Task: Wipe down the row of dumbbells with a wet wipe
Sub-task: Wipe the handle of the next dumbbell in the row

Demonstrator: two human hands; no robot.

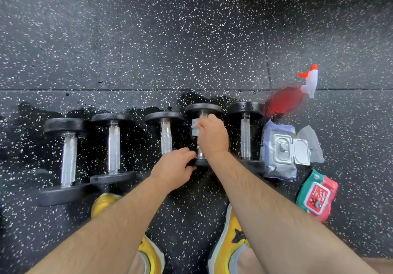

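row of five dumbbells [165, 137] on floor [148, 39] beside open wipes pack [278, 150]. right hand [212, 135] fingers [209, 119] curled round wet wipe [195, 128] on handle of second dumbbell [203, 108] from pack. left hand [173, 168] grips its near head. three beyond likely remain; unconfirmed.

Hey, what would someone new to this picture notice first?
The right hand holds a wet wipe against the handle of the fourth dumbbell from the left, mid-frame, while the left hand grips its near end. A red spray bottle lies beyond the row's right end. Yellow shoes show at the bottom.
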